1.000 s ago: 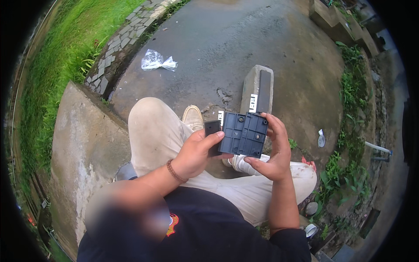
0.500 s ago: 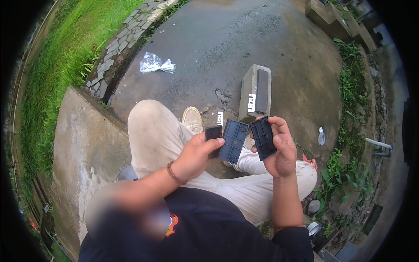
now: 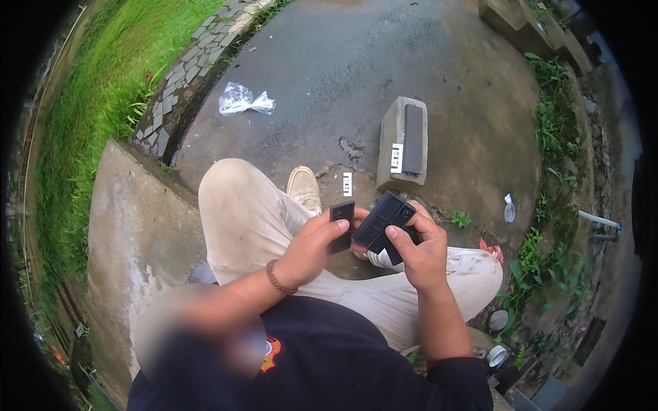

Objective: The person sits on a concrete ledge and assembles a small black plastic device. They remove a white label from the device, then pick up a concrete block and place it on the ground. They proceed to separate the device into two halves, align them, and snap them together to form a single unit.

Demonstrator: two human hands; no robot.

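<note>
A narrow black rectangular plastic piece (image 3: 340, 228) is gripped upright in my left hand (image 3: 310, 250), the thumb pressed against its face. Just to its right, my right hand (image 3: 423, 250) is closed round a ribbed black plastic block (image 3: 384, 225), thumb on top and fingers behind. Under that thumb a second dark piece seems to lie against the block, mostly hidden. My left fingertips reach behind towards the block's left edge; whether they touch it I cannot tell. Both hands are above my lap, between my bent legs.
Ahead stands a concrete block (image 3: 393, 175) bearing a long dark bar (image 3: 412, 140) and a white slotted strip (image 3: 397, 158). Another white strip (image 3: 347, 184) lies on the ground by my shoe (image 3: 303, 188). A clear plastic bag (image 3: 236, 100) lies farther off, a smaller wrapper (image 3: 509, 208) at right.
The wide ribbed block has passed from my left hand to my right, which has turned over it. My left hand keeps only the narrow piece.
</note>
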